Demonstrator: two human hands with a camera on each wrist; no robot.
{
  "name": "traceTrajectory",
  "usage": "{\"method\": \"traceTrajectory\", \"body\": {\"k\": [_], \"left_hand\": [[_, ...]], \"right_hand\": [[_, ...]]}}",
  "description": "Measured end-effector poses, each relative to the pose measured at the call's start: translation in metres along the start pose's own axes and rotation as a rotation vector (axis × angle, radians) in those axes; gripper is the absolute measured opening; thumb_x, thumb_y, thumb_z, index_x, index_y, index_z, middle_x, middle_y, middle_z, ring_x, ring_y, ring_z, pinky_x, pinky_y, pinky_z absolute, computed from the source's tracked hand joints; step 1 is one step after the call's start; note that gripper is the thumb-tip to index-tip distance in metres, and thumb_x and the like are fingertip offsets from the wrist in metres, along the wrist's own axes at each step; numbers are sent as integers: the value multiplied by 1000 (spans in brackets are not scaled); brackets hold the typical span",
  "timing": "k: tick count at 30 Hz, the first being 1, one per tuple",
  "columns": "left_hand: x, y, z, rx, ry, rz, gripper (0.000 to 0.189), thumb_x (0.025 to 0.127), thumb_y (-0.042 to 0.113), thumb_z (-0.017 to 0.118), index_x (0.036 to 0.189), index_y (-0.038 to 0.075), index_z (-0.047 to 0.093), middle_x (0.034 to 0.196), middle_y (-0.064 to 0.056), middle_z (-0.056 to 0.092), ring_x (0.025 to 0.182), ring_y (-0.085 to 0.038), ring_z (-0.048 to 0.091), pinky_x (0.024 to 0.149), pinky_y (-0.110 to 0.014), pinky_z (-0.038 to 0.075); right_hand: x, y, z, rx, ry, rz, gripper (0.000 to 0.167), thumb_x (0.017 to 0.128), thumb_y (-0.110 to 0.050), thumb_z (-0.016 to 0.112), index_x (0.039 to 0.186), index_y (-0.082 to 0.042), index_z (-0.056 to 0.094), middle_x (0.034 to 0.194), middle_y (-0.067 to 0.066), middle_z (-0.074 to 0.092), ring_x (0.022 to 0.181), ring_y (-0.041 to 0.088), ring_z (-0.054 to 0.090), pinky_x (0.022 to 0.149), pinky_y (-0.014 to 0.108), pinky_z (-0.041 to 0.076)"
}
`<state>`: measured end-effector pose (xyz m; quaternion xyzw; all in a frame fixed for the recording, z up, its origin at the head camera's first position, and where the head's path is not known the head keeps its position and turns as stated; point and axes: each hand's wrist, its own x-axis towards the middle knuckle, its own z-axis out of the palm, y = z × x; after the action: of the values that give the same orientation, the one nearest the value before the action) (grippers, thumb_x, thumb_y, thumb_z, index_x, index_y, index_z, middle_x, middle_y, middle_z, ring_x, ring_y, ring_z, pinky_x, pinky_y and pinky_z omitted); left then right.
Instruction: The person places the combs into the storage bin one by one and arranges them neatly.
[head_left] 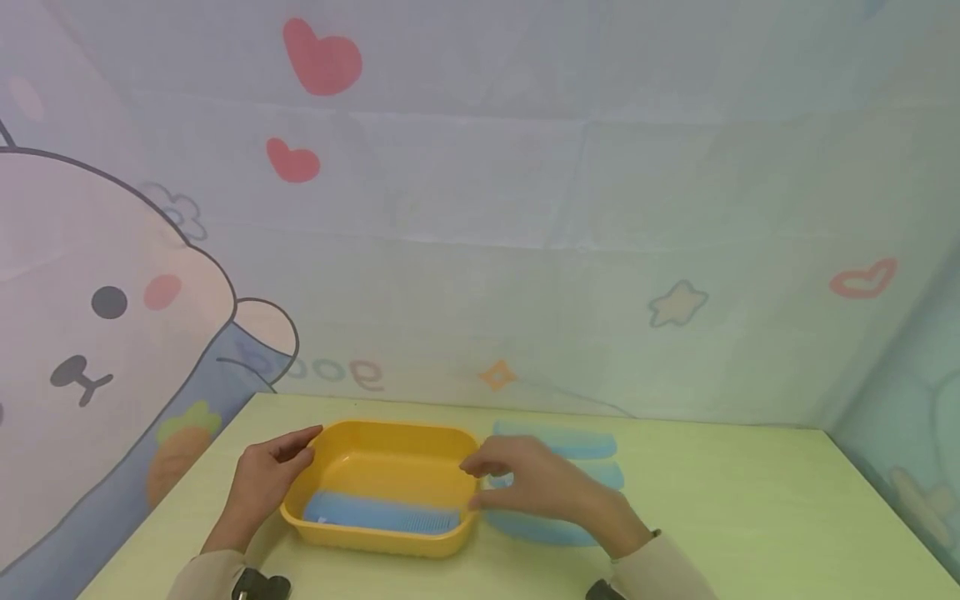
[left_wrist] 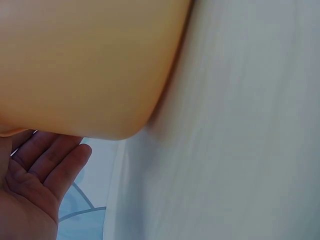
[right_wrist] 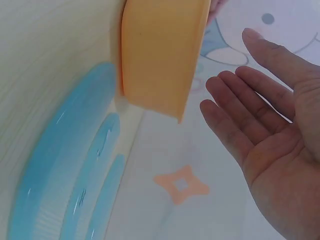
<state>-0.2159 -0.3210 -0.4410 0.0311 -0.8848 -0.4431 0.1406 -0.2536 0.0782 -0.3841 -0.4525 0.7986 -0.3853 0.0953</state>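
Note:
A yellow plastic tray (head_left: 405, 546) sits on the table with a blue comb (head_left: 375, 512) lying along its near side. My left hand (head_left: 264, 477) is at the tray's left rim, its fingers extended beside the wall in the left wrist view. At the right rim, my right hand (head_left: 532, 477) has thumb and fingers spread; the right wrist view shows its palm bare and a gap to the tray (right_wrist: 160, 55). Three more blue combs lie right of the tray: a far comb (head_left: 585, 443), a middle comb (head_left: 606, 474) partly behind my right hand, and a near comb (head_left: 540, 531).
The pale table (head_left: 735, 508) extends to the right of the combs. Behind it hangs a cloth backdrop (head_left: 480, 183) printed with hearts, stars and a large cartoon animal. Another cloth side (head_left: 915, 417) borders the table's right edge.

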Motion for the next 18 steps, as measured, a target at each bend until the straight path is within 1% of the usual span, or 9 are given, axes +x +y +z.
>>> {"method": "traceTrajectory", "body": {"k": [5,7,12,16,18], "left_hand": [[0,1,0,1,1,-4,36,106,9,67,141,0,69,135,-22,69,120,-40,68,82,-13,53],[0,1,0,2,0,-6,36,106,10,67,141,0,68,135,-22,69,121,-40,68,82,-13,53],[1,0,1,-4,-4,-2,37,106,11,68,141,0,68,136,-22,69,121,-39,67,82,-14,53],[1,0,1,1,-1,-4,36,106,11,67,141,1,69,135,-21,69,121,-39,68,82,-14,54],[0,-1,1,6,5,-6,36,105,10,67,140,2,69,135,-21,70,120,-39,68,82,-14,54]], "right_hand": [[-21,5,-7,29,36,49,40,96,-29,83,129,-8,73,127,2,73,115,17,69,103,43,55],[-30,8,-10,27,50,73,40,95,-32,83,129,-12,74,127,-3,73,115,15,68,102,42,55],[-49,13,-18,17,81,91,38,95,-31,84,127,-13,75,126,-2,73,116,24,69,101,41,56],[-62,18,-24,16,83,116,37,95,-30,83,127,-14,75,128,1,73,118,31,68,102,46,55],[-67,22,-28,12,80,133,36,95,-30,83,127,-15,75,128,2,73,119,32,68,103,46,55]]}}
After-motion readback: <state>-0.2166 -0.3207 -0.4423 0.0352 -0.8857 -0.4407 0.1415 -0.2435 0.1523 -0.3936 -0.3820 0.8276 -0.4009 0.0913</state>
